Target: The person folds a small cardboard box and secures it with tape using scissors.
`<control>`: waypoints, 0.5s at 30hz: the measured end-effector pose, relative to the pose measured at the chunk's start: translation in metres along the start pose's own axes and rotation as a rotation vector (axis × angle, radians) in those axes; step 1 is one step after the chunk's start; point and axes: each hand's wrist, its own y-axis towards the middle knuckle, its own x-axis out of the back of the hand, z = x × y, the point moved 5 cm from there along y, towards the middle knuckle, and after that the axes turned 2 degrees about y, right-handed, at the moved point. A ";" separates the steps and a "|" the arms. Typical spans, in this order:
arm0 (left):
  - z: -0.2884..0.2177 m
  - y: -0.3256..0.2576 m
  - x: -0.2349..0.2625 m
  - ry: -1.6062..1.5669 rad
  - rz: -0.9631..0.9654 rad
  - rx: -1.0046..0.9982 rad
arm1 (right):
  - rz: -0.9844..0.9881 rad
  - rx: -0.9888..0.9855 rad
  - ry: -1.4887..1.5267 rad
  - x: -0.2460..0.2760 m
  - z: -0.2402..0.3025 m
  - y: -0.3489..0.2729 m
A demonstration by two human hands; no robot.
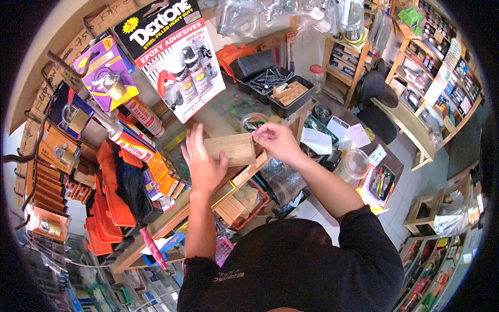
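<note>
A small plain wooden box is held up between both hands above a cluttered shop counter. My left hand cups its left end from behind, fingers spread upward. My right hand pinches the box's upper right corner with thumb and fingertips. Below the box, more pale wooden pieces lie in a red tray. Both forearms rise from a black sleeve at the lower edge.
A large adhesive display card and padlock packs hang at the left. Orange packages stack on the left shelf. Black trays with nails and wood blocks sit behind. A clear jar, papers and wooden shelves are to the right.
</note>
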 end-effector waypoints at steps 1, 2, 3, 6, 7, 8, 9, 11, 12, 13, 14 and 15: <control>-0.009 0.015 0.001 0.051 0.101 -0.138 | -0.013 0.023 0.003 0.002 -0.003 0.002; -0.016 0.022 -0.001 0.102 0.201 -0.277 | -0.030 0.028 0.021 0.003 -0.007 0.002; -0.013 0.023 -0.006 0.064 0.259 -0.291 | -0.047 0.033 0.038 0.003 -0.012 0.000; 0.000 0.019 -0.020 -0.067 0.347 -0.307 | -0.015 -0.097 0.186 -0.005 -0.006 -0.005; 0.000 0.017 -0.020 -0.079 0.362 -0.304 | 0.002 -0.170 0.251 -0.008 -0.003 -0.008; 0.001 0.016 -0.019 -0.090 0.377 -0.301 | 0.006 -0.165 0.226 -0.009 0.002 -0.008; 0.001 0.015 -0.019 -0.099 0.392 -0.295 | -0.001 -0.108 0.243 -0.011 0.002 -0.004; -0.001 0.015 -0.020 -0.077 0.374 -0.291 | -0.011 -0.001 0.263 -0.012 0.001 0.002; -0.002 0.015 -0.021 -0.063 0.365 -0.287 | 0.015 -0.023 0.271 -0.011 -0.001 0.004; -0.001 0.015 -0.020 -0.047 0.350 -0.274 | 0.051 -0.047 0.274 -0.010 0.000 0.006; -0.001 0.014 -0.019 -0.036 0.342 -0.259 | 0.088 -0.071 0.278 -0.010 0.002 0.007; -0.001 0.013 -0.018 -0.025 0.334 -0.245 | 0.111 -0.101 0.290 -0.010 0.004 0.006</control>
